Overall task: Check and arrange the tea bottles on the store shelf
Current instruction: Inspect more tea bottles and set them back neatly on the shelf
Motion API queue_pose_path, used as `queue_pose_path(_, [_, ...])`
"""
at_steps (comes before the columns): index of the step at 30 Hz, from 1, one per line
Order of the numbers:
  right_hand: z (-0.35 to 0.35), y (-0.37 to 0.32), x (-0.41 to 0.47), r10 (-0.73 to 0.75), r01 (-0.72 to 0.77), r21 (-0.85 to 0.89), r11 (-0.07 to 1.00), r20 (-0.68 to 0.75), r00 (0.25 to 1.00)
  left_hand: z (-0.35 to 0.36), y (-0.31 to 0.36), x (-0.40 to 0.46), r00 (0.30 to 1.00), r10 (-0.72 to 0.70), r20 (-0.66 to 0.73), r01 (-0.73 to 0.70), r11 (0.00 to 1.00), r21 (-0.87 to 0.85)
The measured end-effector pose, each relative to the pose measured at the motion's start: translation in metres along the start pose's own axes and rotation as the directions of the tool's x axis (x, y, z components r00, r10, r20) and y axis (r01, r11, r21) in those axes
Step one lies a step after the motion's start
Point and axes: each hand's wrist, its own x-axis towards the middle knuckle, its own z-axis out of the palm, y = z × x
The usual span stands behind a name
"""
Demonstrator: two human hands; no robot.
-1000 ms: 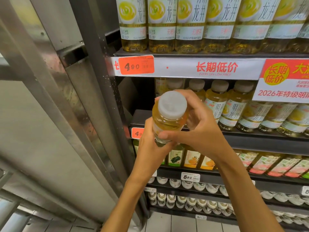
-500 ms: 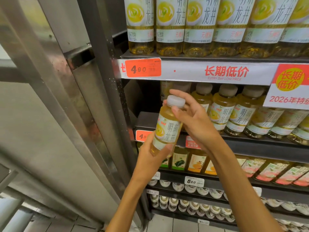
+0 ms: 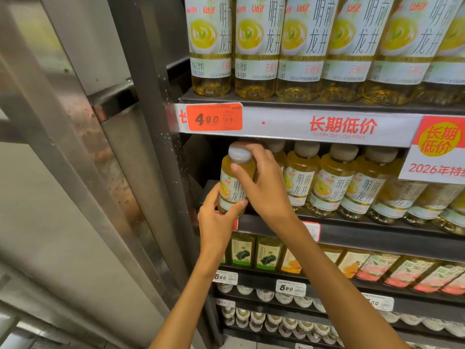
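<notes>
I hold one small tea bottle (image 3: pixel 232 181), yellow liquid with a white cap and white label, upright at the left end of the middle shelf (image 3: pixel 352 229). My right hand (image 3: pixel 264 187) grips its neck and upper body from the right. My left hand (image 3: pixel 216 217) cups its base from below, thumb on the label. A row of matching small tea bottles (image 3: pixel 327 182) stands just to its right. Whether the bottle's base touches the shelf is hidden by my left hand.
Larger tea bottles (image 3: pixel 302 46) fill the shelf above, over an orange 4.90 price tag (image 3: pixel 214 117). Lower shelves carry other drinks (image 3: pixel 264 253) and several white-capped bottles (image 3: pixel 276 321). A dark upright post (image 3: pixel 156 122) and a metal wall (image 3: pixel 63 172) close off the left.
The bottle has gone from tilted toward me near my face to upright, moving away into the left end of the middle shelf. Both hands have kept hold of it throughout.
</notes>
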Motion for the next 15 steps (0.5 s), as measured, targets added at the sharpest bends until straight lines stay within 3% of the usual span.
queue_pose_path(6, [-0.007,0.002,0.006,-0.128,0.139,-0.307,0.941,0.056,0.99,0.005,0.001,0.01,0.999,-0.035,-0.036,0.037,0.998,0.045])
queue_pose_path(10, [-0.009,0.004,0.01,-0.242,0.245,-0.512,0.823,0.074,0.967,0.003,0.001,0.02,0.998,-0.059,-0.008,0.06,0.965,0.256])
queue_pose_path(15, [-0.007,0.012,0.008,-0.296,0.21,-0.663,0.718,-0.019,0.955,0.002,0.002,0.019,0.998,-0.057,0.03,0.045,0.953,0.3])
